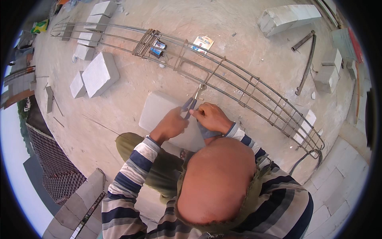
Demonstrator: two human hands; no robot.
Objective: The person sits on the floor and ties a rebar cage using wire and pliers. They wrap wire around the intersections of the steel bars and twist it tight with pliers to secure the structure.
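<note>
My left hand [171,125] is closed around the blue-gripped handles of metal pincers [194,101]. The pincer head is at the near lower bar of a long steel rebar cage [223,61]; contact is not certain. Close to the handles, my right hand [213,117] has curled fingers, its thumb by one grip; whether it pinches anything is unclear. A pale block [158,109] lies beneath my hands. Several stirrups [146,41] are bunched toward the cage's left part. One bare knee [216,182] shows among green cloth at the bottom.
Pale masonry blocks [101,74] lie at left, with more [288,18] at upper right. A packet [202,44] and a blue can-like container [158,48] are by the cage. Rusty metal pieces [307,64] rest at right. A block wall [337,182] borders the lower right.
</note>
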